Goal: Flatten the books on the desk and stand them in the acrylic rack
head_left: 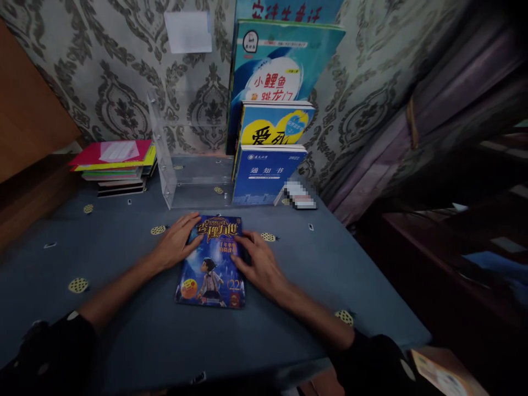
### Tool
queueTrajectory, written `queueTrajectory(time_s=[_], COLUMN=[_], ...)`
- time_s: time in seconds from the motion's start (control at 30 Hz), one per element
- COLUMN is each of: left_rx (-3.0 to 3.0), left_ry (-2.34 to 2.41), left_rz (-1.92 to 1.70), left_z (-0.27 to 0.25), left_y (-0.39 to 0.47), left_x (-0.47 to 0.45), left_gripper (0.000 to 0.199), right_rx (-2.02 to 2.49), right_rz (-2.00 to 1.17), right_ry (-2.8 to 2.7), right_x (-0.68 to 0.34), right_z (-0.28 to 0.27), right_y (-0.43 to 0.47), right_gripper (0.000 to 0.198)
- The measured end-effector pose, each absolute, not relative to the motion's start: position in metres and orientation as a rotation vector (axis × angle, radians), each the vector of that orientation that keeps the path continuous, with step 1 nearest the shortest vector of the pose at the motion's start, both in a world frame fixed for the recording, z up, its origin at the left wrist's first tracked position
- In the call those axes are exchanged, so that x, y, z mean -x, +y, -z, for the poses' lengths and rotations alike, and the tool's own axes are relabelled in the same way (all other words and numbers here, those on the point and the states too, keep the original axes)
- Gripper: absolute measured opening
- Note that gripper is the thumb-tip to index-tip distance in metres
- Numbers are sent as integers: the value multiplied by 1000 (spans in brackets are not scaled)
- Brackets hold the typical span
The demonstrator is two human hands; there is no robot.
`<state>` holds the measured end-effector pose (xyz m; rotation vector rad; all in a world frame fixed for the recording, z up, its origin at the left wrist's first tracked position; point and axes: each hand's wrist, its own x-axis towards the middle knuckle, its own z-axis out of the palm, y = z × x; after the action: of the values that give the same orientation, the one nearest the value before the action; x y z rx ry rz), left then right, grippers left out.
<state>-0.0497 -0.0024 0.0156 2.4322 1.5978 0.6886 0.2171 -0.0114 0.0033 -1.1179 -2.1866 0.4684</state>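
A blue paperback book (214, 261) with a cartoon figure and gold title lies face up on the patterned tablecloth. At its upper left edge is my left hand (180, 239), thumb on the cover and fingers along the side. My right hand (259, 261) grips the opposite edge, its thumb resting on the cover and its fingers curled at the side. Just beyond the book stands a clear acrylic stepped rack (165, 159). Its right half holds several upright books, with a blue notice booklet (264, 179) in front.
A stack of books and folders (113, 165) sits at the back left. Right of the rack lies a small blurred-out item (300, 195). The blue-grey tablecloth (124, 324) reaches the table's right edge. A curtain (371, 165) hangs at the right, and patterned wallpaper (119, 82) is behind.
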Motion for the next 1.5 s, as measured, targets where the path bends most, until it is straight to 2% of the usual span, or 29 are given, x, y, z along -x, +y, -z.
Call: queueTrajectory(time_s=[0.1, 0.43, 0.67, 1.5], left_rx=[-2408, -2644, -2638, -2579], left_ry=[1582, 1730, 1592, 1122], left_rz=[-678, -764, -887, -707], left_z=[-17, -16, -9, -7], left_y=[3, -11, -6, 50], left_x=[50, 40, 40, -8], left_gripper=[54, 39, 41, 43], right_rx=[1139, 1069, 1067, 1060], right_rz=[-459, -559, -517, -414], right_ry=[-2197, -2159, -2177, -2251], right_x=[-214, -208, -209, -208], right_z=[0, 1, 6, -1], right_y=[5, 25, 25, 22], right_gripper=[42, 40, 40, 40])
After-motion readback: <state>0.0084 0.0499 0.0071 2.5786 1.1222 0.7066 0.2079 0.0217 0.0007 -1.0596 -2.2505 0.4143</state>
